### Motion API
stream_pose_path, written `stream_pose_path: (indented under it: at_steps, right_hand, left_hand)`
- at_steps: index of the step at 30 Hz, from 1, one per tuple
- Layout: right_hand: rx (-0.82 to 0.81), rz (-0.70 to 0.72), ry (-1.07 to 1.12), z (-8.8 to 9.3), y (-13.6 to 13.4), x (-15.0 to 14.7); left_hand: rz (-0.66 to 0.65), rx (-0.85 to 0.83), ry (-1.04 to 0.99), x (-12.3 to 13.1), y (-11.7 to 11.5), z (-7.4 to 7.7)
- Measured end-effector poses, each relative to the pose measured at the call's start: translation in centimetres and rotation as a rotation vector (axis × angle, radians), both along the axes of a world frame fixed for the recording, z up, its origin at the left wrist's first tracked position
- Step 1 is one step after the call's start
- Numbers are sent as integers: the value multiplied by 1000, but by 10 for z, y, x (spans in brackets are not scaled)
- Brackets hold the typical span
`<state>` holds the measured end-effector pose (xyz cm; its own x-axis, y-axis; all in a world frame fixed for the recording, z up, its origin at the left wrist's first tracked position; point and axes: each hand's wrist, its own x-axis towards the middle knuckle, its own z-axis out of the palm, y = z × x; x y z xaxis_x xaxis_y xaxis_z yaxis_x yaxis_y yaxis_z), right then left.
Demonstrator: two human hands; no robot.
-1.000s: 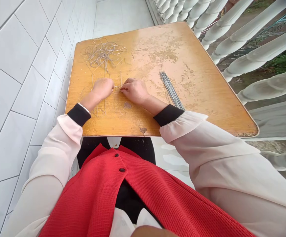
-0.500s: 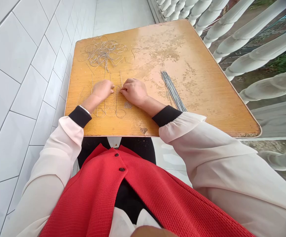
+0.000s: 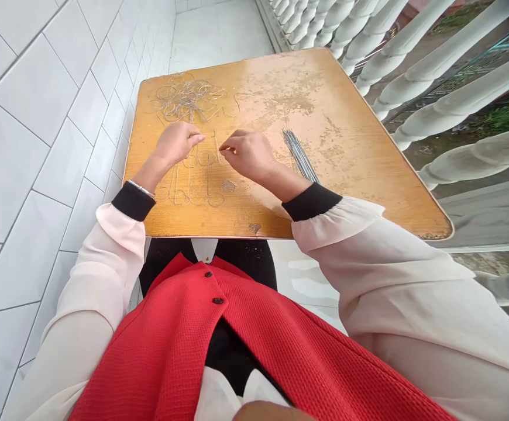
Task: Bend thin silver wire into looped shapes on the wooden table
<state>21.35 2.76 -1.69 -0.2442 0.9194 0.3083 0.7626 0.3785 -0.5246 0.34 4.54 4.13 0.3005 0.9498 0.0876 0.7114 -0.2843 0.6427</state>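
Note:
On the wooden table [image 3: 263,199], my left hand [image 3: 178,143] hovers with thumb and forefinger pinched together. Whether a wire is between those fingertips is too fine to make out. My right hand [image 3: 250,153] is closed in a pinch at a thin bent wire [image 3: 216,141], whose straight part points away from me. A small gap separates the two hands. Nearer to me lie several wires with looped ends [image 3: 207,181], side by side in a row. Beyond my left hand sits a tangled heap of bent wires [image 3: 188,96].
A bundle of straight grey wires [image 3: 301,155] lies right of my right hand. A white tiled wall [image 3: 39,146] runs along the left. White balusters [image 3: 430,79] line the right side. The table top has worn, peeling patches [image 3: 293,99].
Both hands have lifted and drawn a little farther apart. My left hand moved up and away from the looped wires, and my right hand shifted slightly right. The view has tilted slightly.

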Motion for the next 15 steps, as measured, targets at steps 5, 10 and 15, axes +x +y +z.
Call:
stream_pose_path:
  at_steps: [5,10,15]
  right_hand:
    - [-255,-5,483,28,-29,-10]
    - [-328,96,798,45,-73,-25]
    - [-297,83,818,45,-90,-29]
  left_hand:
    - [-20,-38,-281,-11,-23,25]
    - [-136,-143,-492,-3,-54,18]
    - [-157,-222,-506,12,-70,6]
